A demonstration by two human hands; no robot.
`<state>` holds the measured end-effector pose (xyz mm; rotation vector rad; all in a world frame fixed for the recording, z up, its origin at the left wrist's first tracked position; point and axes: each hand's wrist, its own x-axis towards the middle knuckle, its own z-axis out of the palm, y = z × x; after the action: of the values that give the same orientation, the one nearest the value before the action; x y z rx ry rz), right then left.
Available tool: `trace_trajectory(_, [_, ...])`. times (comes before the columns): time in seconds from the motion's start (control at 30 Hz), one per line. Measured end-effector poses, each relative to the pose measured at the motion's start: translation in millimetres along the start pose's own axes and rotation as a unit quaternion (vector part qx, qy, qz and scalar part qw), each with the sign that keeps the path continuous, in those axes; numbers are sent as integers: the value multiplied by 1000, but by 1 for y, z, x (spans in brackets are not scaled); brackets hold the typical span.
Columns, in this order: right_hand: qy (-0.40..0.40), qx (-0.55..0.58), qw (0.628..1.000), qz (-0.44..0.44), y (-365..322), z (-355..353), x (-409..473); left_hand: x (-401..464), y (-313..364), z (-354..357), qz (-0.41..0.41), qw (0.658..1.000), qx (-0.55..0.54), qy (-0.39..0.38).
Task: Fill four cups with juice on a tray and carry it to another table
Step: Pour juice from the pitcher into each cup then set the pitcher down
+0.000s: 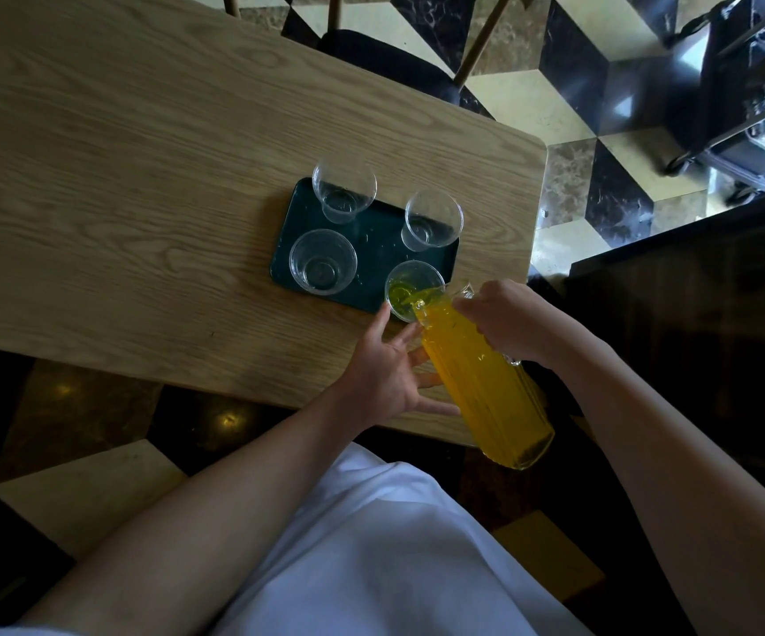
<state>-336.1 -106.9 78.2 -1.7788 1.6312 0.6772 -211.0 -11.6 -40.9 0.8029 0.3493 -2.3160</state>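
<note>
A dark green tray (373,254) lies on the wooden table (141,176) with clear plastic cups on it. Three cups stand empty: far left (343,188), far right (433,220), near left (322,261). The near right cup (412,289) holds a little juice, and orange juice streams into it from the tilted ribbed glass pitcher (486,383). My right hand (506,319) grips the pitcher's handle from above. My left hand (382,374) is beside the pitcher, fingers spread, thumb touching the near right cup.
A dark chair (385,62) stands at the table's far edge. A metal cart (747,94) is at the upper right on the checkered floor. A dark counter (692,337) runs along the right. The table's rounded corner (539,146) is just right of the tray.
</note>
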Motion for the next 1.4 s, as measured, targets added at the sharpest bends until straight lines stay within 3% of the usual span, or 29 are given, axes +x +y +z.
trace_trajectory(0.23, [-32, -15, 999, 4, -3, -2, -1, 2, -1, 2, -8, 1000, -4, 7])
trace_trajectory(0.6, [-9, -70, 997, -40, -1, -5, 2, 1, 1, 3, -12, 1000, -7, 8])
trace_trajectory(0.93, [-21, 91, 995, 31, 2, -7, 5, 0, 1, 3, -13, 1000, 1, 4])
trace_trajectory(1.23, [-19, 79, 997, 10, 7, -6, 7, -1, 0, 3, -11, 1000, 10, 8])
trace_trajectory(1.33, [-9, 123, 990, 65, 7, -6, 6, 0, -1, 2, -10, 1000, 15, 14])
trace_trajectory(1.4, [-17, 84, 995, 49, 8, -5, 4, 0, -1, 2, -12, 1000, 18, 15])
